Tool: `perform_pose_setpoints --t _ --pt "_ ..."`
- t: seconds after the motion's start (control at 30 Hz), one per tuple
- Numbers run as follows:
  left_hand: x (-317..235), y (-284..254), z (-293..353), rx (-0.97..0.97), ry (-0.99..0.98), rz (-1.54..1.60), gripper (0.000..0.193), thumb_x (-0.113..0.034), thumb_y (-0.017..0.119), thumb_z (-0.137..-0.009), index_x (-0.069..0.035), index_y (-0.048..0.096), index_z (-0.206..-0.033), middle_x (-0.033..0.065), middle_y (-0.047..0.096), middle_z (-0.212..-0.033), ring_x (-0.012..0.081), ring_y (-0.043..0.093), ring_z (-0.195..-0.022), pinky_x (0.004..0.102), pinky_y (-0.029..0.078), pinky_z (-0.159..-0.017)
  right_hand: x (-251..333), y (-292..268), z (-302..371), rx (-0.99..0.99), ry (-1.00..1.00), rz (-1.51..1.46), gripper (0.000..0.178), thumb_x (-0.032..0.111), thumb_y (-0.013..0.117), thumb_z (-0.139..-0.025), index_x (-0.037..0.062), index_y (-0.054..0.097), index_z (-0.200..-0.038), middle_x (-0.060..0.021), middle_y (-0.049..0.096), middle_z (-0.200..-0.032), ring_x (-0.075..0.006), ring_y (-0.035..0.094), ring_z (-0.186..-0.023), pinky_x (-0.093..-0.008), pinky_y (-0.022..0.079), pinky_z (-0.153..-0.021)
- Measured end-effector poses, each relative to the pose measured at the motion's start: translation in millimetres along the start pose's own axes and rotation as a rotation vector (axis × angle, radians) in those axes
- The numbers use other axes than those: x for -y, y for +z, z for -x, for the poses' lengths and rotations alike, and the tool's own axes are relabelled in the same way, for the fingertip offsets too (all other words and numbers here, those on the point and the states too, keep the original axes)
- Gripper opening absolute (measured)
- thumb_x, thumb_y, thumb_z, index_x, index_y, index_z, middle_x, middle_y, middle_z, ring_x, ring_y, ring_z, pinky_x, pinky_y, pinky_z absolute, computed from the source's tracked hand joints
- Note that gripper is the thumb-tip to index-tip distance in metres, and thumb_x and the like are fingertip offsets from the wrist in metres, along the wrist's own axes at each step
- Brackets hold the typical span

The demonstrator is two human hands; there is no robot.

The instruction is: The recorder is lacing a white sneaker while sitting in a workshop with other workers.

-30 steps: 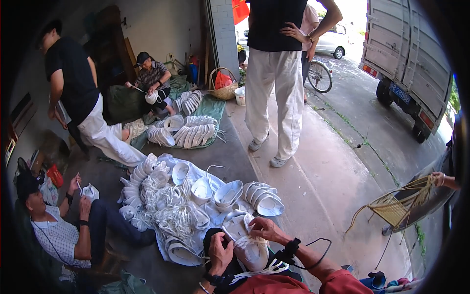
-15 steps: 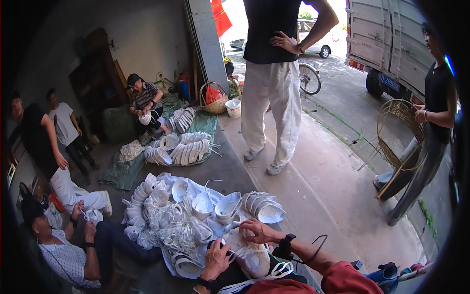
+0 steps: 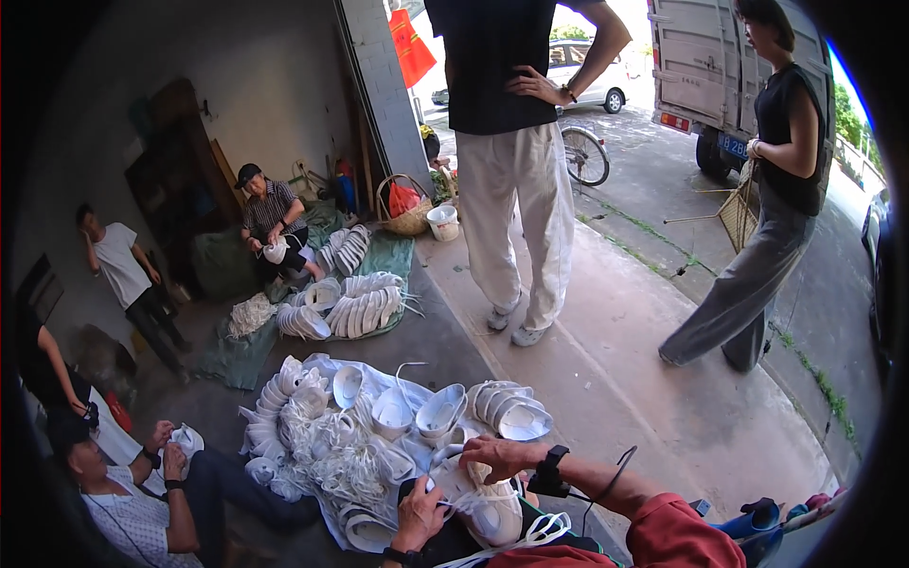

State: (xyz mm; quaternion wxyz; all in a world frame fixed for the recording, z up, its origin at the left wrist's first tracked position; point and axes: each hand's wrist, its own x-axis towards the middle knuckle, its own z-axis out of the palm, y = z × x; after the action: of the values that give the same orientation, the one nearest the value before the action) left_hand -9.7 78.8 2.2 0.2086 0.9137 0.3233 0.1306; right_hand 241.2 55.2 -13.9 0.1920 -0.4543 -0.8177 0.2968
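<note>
White shoe (image 3: 485,506) sits on my lap at the near edge, toe pointing right, with my left hand (image 3: 421,511) gripping its heel end and my right hand (image 3: 502,456) pressing down on top, fingers closed on the white lace (image 3: 516,538). I think the loose lace trailing toward my right could snag on my wrist strap (image 3: 549,473) or its cable and pull out of an eyelet. Just beyond, the heap of laces (image 3: 346,469) on the floor could tangle with mine if the shoe slips off my knees.
</note>
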Motion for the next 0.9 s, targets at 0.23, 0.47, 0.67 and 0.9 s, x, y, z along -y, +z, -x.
perform_pose_setpoints --t 0.23,0.47,0.67,0.9 --pt "1.2 3.0 3.6 -0.016 0.027 -0.029 0.025 -0.01 0.071 -0.065 -0.007 0.057 -0.084 0.016 0.05 -0.102 0.0375 0.057 -0.084 0.0442 0.046 -0.069 1.1 3.0 -2.2 -0.02 0.0 0.057 0.05 0.011 0.072 -0.064 0.0102 0.051 -0.109 -0.0113 0.045 -0.109 -0.0328 0.044 -0.105 -0.0436 0.044 -0.086" --pt "-1.0 2.3 1.2 0.004 0.004 -0.016 0.024 -0.011 0.071 -0.065 -0.007 0.058 -0.085 0.017 0.049 -0.103 0.0374 0.056 -0.086 0.0438 0.046 -0.069 -5.0 10.9 -5.5 -0.028 -0.022 0.146 0.041 0.013 0.069 -0.068 0.0098 0.053 -0.106 -0.0118 0.045 -0.109 -0.0321 0.046 -0.101 -0.0423 0.046 -0.082" --pt "4.6 12.7 1.6 0.008 -0.005 -0.026 0.026 -0.011 0.07 -0.066 -0.009 0.06 -0.089 0.0174 0.048 -0.106 0.0373 0.055 -0.092 0.0439 0.046 -0.072 3.6 7.7 0.4 -0.019 -0.015 0.141 0.03 0.013 0.068 -0.07 0.0101 0.059 -0.098 -0.0118 0.045 -0.11 -0.032 0.045 -0.102 -0.0415 0.046 -0.08" --pt "12.7 20.7 4.1 -0.013 0.021 -0.04 0.02 -0.017 0.065 -0.071 -0.012 0.065 -0.09 0.0188 0.048 -0.106 0.0362 0.05 -0.098 0.0453 0.046 -0.074 6.6 1.6 8.6 -0.048 -0.088 0.116 0.023 0.012 0.067 -0.072 0.0071 0.061 -0.094 -0.0129 0.046 -0.112 -0.0316 0.044 -0.108 -0.041 0.043 -0.088"
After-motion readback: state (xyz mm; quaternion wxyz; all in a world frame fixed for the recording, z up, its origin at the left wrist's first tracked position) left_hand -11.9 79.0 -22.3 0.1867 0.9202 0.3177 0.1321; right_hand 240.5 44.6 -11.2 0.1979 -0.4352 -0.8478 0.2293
